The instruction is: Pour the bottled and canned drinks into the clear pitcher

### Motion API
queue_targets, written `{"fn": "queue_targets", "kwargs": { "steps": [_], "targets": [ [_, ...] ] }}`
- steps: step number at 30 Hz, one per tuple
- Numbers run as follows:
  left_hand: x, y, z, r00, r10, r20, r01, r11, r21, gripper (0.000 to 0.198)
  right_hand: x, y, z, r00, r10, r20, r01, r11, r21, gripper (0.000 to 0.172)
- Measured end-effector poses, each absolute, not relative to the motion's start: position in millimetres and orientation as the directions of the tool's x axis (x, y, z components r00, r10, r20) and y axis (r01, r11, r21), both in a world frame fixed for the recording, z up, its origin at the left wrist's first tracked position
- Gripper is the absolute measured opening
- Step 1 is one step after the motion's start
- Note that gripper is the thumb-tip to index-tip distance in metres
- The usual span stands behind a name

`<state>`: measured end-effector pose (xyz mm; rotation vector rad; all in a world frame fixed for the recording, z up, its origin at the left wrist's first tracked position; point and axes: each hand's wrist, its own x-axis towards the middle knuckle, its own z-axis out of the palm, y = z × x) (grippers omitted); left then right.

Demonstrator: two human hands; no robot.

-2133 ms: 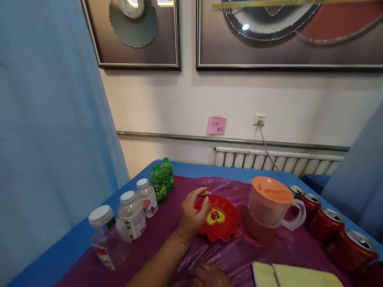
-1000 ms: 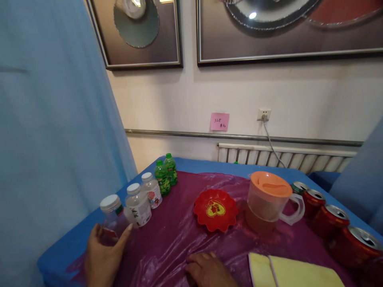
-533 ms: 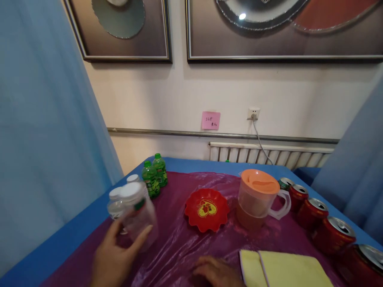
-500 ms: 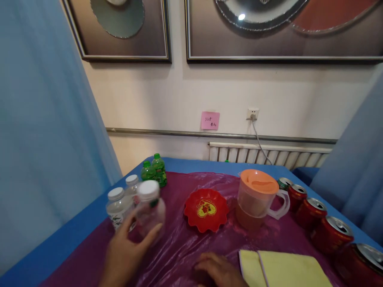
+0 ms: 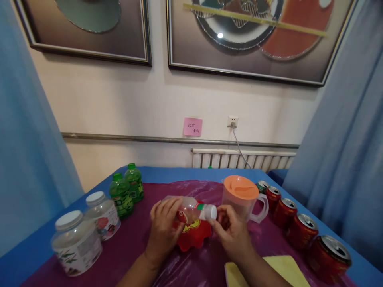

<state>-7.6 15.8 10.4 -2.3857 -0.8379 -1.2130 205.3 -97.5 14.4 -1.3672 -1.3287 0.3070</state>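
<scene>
A clear plastic bottle (image 5: 189, 204) with a white cap (image 5: 212, 212) and a red and green label lies on its side in the air. My left hand (image 5: 164, 224) wraps round its body. At the other end, the fingers of my right hand (image 5: 232, 231) close on the cap. Right under the bottle is a red scalloped plate (image 5: 191, 239) with a yellow print, partly hidden by it. The plastic pitcher (image 5: 231, 195) with an orange lid stands just behind my right hand.
Two wide jars (image 5: 77, 243) with white lids and two green bottles (image 5: 121, 195) stand on the left. A row of cans (image 5: 308, 227), mostly red, lines the right edge. A yellow cloth (image 5: 283, 267) lies beneath my right forearm. Purple plastic sheeting (image 5: 143, 247) covers the blue table.
My left hand has brought the bottle from beside the jars to over the red plate, tipping it sideways. My right hand has risen from near the cloth to the cap. The view has shifted.
</scene>
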Motion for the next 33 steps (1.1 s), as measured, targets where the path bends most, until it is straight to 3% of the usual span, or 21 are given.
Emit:
{"fn": "queue_targets", "kwargs": {
  "steps": [8, 17, 25, 33],
  "targets": [
    [-27, 36, -5, 0.482, 0.318, 0.817, 0.657, -0.747, -0.097, 0.049, 197, -74, -14, 0.33, 0.742, 0.584, 0.47, 0.407, -0.783, 0.029],
    [-19, 33, -11, 0.544, 0.302, 0.783, 0.602, -0.79, -0.114, 0.055, 206, -81, -29, 0.255, 0.791, 0.556, 0.497, 0.386, -0.777, 0.021],
    [-14, 26, -8, 0.51, 0.36, 0.781, 0.607, -0.794, -0.03, 0.049, 204, -78, -29, 0.258, 0.791, 0.555, 0.466, 0.401, -0.788, 0.018],
    [-17, 29, -8, 0.531, 0.347, 0.773, 0.6, -0.798, -0.053, 0.053, 207, -73, -35, 0.239, 0.77, 0.592, 0.493, 0.429, -0.757, 0.021]
  ]
}}
